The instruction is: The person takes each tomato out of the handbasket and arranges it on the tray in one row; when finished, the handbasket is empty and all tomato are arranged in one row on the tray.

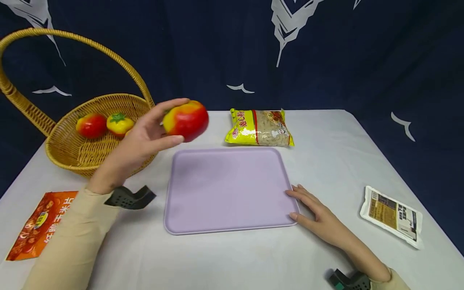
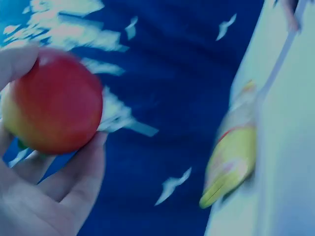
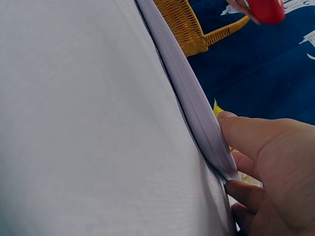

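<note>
Lavender rectangular plastic-looking tray (image 1: pixel 228 189) could skid if the right hand (image 1: pixel 324 221), fingers parted at its edge, pushes; the left hand (image 1: pixel 141 141), raised by its far-left corner, clamps a red-and-yellow round fruit (image 1: pixel 189 121) whose gloss could cause slipping.

Studio-like setting, navy patterned curtain (image 1: pixel 217 52), white-covered table (image 1: pixel 326 161)

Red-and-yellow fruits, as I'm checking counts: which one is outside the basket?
The fruit gripped in the raised left hand; the other two, a redder one and a yellower one, lie inside the wicker basket.
</note>
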A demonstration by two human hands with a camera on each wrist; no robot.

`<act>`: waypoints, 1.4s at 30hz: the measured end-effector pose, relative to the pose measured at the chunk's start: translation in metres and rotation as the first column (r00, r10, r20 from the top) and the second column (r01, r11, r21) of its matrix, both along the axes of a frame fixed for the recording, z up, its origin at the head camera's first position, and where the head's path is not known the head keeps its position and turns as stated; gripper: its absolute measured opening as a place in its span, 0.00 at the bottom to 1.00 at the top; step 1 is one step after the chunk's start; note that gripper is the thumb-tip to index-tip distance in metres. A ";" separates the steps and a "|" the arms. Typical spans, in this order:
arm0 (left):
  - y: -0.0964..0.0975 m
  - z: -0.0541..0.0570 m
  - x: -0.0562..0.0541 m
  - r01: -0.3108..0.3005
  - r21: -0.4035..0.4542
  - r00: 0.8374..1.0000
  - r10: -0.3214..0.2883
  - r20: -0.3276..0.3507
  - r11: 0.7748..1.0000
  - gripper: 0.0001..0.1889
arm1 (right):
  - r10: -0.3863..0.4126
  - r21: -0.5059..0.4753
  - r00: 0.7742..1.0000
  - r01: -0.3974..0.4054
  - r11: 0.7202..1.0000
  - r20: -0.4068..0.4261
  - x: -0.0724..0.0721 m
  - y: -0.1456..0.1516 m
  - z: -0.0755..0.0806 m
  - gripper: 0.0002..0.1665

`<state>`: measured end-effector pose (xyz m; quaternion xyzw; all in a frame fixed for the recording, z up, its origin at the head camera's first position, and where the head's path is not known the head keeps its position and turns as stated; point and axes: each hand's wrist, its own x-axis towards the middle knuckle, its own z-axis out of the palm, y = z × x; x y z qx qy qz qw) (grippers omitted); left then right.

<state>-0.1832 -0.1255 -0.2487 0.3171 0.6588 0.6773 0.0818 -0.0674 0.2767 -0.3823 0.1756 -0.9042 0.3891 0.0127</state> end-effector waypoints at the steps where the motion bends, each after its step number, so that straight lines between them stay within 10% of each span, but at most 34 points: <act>1: 0.013 -0.005 -0.005 0.015 0.007 1.000 -0.015 -0.010 1.000 0.33 | 0.000 0.000 1.000 0.000 1.000 0.000 0.000 0.000 0.000 0.31; 12: 0.124 -0.078 -0.054 0.034 -0.167 0.997 -0.045 -0.063 0.985 0.33 | 0.014 -0.002 1.000 -0.014 1.000 -0.009 0.003 -0.002 -0.008 0.31; 18: 0.158 -0.105 -0.059 -0.101 -0.420 0.956 -0.028 -0.291 0.902 0.32 | 0.012 -0.007 1.000 -0.012 1.000 -0.001 0.003 -0.004 -0.006 0.31; 26: 0.180 -0.112 -0.058 -0.135 -0.560 0.899 -0.137 -0.416 0.818 0.33 | -0.001 -0.007 1.000 0.001 1.000 0.017 0.002 -0.005 -0.004 0.31; 42: 0.198 -0.108 -0.046 -0.162 -0.577 0.907 -0.109 -0.406 0.801 0.34 | -0.013 0.040 1.000 0.013 0.999 -0.001 0.005 0.000 -0.004 0.31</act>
